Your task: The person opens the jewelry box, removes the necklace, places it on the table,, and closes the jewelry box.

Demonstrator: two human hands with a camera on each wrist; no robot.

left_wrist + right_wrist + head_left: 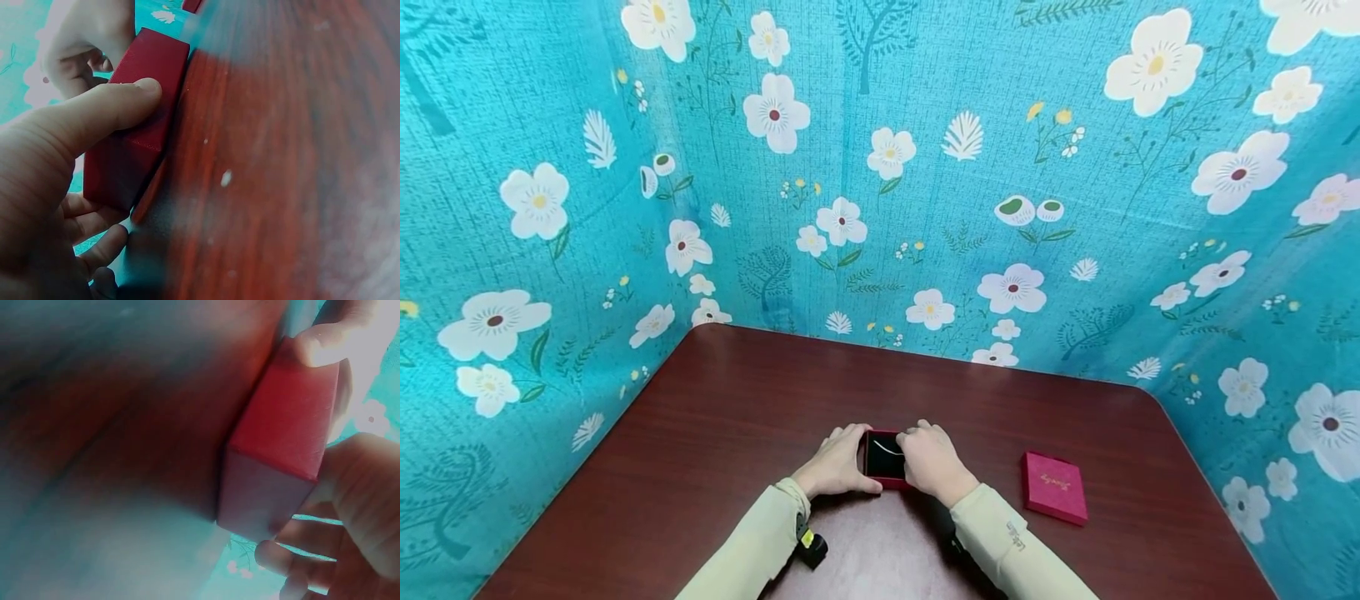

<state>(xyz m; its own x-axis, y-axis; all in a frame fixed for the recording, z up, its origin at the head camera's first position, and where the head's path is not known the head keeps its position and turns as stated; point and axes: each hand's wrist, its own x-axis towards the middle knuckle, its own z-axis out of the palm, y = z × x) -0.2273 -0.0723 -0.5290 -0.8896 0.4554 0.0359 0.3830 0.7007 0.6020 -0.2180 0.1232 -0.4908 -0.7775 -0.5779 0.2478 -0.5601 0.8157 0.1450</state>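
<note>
A red jewelry box (891, 482) with a black inner pad (880, 461) stands uncovered on the table. My left hand (838, 462) grips its left end, the thumb (134, 103) on the near wall and the other fingers around the end and far side. A thin silver chain (887, 449) lies in a curve over the pad and runs to the fingertips of my right hand (931, 460). That hand reaches over the box's right end with curled fingers, pinching at the chain; the fingertips themselves are hidden. In the right wrist view, its lower fingers (306, 544) hang beside the box's end.
A red box lid (1054, 487) with gold lettering lies on the table to the right of my right hand. The dark reddish wooden table (760, 383) has rounded far corners. Blue flowered cloth (880, 167) hangs around its back and sides.
</note>
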